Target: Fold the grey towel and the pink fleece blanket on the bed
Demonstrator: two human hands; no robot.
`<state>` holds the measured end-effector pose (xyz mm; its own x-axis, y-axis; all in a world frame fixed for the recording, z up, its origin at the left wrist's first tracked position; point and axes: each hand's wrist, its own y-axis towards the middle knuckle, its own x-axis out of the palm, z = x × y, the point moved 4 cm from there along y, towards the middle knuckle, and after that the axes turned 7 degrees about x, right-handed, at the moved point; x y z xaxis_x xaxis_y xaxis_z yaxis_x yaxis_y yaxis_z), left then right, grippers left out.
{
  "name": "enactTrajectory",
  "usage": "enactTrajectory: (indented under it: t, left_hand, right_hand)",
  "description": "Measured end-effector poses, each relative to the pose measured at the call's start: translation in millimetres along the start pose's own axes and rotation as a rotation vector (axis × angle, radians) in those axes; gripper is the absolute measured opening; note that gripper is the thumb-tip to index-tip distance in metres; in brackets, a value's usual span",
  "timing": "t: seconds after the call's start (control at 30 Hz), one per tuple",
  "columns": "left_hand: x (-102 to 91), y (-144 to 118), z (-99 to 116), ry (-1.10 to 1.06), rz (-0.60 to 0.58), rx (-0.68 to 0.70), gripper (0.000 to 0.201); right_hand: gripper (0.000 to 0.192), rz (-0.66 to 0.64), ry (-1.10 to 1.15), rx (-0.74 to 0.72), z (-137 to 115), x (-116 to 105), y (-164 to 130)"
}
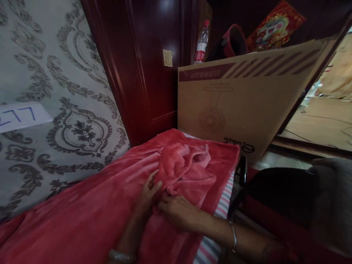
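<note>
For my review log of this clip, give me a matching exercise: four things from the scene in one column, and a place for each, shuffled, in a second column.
Things:
1. red blanket
2. cardboard box
3. plastic bottle
4. paper note

Places:
A. stuck on the patterned wall
B. under both hands, bunched near the far end
C. behind the box, by the dark wood panel
D. standing at the far end of the blanket

Pairs: 1-B, 2-D, 3-C, 4-A. The left hand and right hand both press on the blanket.
</note>
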<state>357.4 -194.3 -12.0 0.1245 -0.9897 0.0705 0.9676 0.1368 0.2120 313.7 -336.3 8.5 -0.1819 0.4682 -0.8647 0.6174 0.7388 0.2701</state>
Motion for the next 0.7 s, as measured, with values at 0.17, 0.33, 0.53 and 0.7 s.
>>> enactTrajectory:
  t: [0.17,0.33,0.53,0.7]
  left_hand:
    - [2.9,-0.9,1.6,-0.129,0.008,-0.057,0.083]
    - [5.9,-4.9,7.4,-0.297,-0.01,-0.111,0.091]
    - [5.8,-5.1,3.8,-0.381,-0.04,-0.069,0.067]
    - [7.1,-1.0,-8.0,-0.374,-0.04,-0.047,0.079]
  right_hand:
    - [0.029,0.341,0.224,0.259,60.4,-61.5,3.9]
    - [0.065,0.282,-0.161,0.456,104.1,-82.9,11.4]
    - [0.024,0.268,0.003,0.445,120.7,-90.3,58.4]
    - [0.04,0.556,0.119,0.511,181.4,-211.2,156.2]
